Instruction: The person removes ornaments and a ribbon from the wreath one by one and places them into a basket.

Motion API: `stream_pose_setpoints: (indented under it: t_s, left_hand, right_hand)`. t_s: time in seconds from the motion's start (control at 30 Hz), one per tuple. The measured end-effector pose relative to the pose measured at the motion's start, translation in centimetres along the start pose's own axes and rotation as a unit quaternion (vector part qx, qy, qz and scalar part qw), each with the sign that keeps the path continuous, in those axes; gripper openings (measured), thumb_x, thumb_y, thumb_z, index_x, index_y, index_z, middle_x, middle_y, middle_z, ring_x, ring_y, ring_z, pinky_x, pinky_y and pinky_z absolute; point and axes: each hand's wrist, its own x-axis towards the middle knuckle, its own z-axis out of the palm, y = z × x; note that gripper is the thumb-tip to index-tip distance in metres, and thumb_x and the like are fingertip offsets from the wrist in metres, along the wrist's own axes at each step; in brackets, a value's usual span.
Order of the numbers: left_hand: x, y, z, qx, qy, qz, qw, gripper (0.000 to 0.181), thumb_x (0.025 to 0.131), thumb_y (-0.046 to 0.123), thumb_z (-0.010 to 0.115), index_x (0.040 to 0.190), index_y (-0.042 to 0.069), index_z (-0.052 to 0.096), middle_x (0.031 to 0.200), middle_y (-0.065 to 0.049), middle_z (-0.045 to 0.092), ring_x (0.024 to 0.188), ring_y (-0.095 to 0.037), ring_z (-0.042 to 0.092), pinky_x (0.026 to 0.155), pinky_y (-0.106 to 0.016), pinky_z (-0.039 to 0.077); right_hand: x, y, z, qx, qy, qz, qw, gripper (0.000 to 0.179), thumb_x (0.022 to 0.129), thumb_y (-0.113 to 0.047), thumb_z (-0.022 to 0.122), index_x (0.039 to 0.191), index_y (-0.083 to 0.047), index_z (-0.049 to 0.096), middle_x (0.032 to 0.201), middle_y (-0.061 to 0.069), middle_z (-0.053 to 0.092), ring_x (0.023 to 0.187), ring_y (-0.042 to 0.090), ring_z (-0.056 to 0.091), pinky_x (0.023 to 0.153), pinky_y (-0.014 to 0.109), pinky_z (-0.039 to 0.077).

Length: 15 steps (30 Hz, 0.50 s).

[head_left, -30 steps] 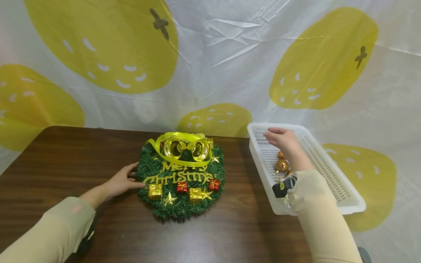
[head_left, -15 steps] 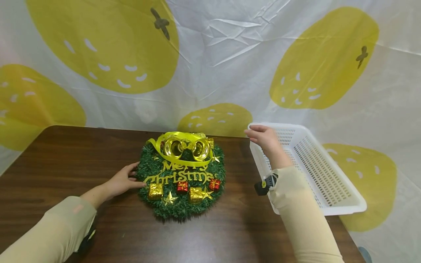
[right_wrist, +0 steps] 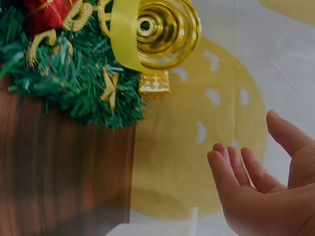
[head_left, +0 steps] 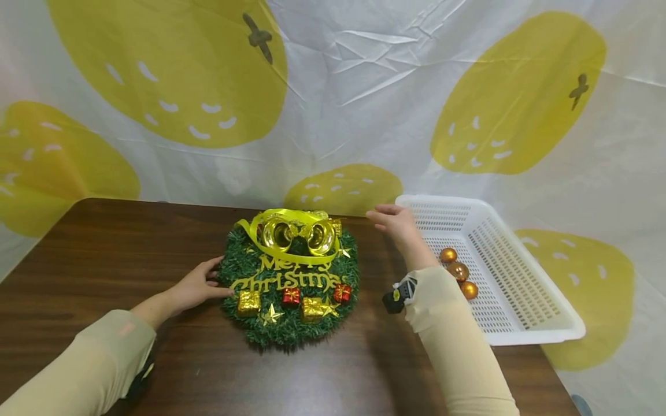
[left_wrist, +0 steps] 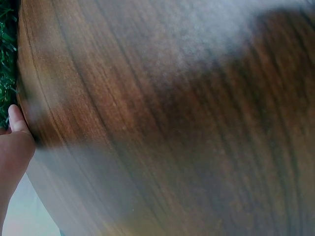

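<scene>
A green Christmas wreath (head_left: 283, 336) lies on the table, with gold bells (head_left: 281, 236), a yellow ribbon (head_left: 283, 257), gold "Merry Christmas" lettering (head_left: 291, 281), small gift boxes (head_left: 312, 309) and stars. At its left edge my left hand (head_left: 195, 287) touches the greenery, thumb spread from the fingers. The left wrist view catches only the thumb side of that hand (left_wrist: 15, 147) against the wreath. My right hand (head_left: 402, 228) hovers between wreath and basket, its fingers slightly bent. Nothing sits between them in the right wrist view, where the hand (right_wrist: 266, 196) is apart from the wreath.
A white plastic basket (head_left: 520, 335) stands at the table's right side, holding three orange-gold balls (head_left: 459, 271). Behind the brown wooden table (head_left: 130, 242) hangs a white cloth (head_left: 354, 86) printed with yellow fruit.
My right hand has moved left, from over the basket, past its rim, toward the wreath. The balls in the basket have come into full view. My left hand stays at the wreath's edge.
</scene>
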Motion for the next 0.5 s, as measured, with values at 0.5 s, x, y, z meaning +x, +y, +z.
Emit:
stream_pose_setpoints:
  t_s: [0.5]
  left_hand:
    - [-0.1, -0.2, 0.0, -0.004, 0.006, -0.004, 1.0, 0.1, 0.085, 0.03, 0.07, 0.149, -0.003, 0.001, 0.146, -0.038, 0.008, 0.127, -0.055, 0.032, 0.099, -0.056, 0.042]
  right_hand:
    - [0.3, 2.0, 3.3, -0.007, -0.022, 0.049, 0.9986, 0.05, 0.09, -0.019, 0.061, 0.135, 0.0, 0.048, 0.14, 0.017, 0.047, 0.124, 0.036, 0.05, 0.109, 0.042, 0.038]
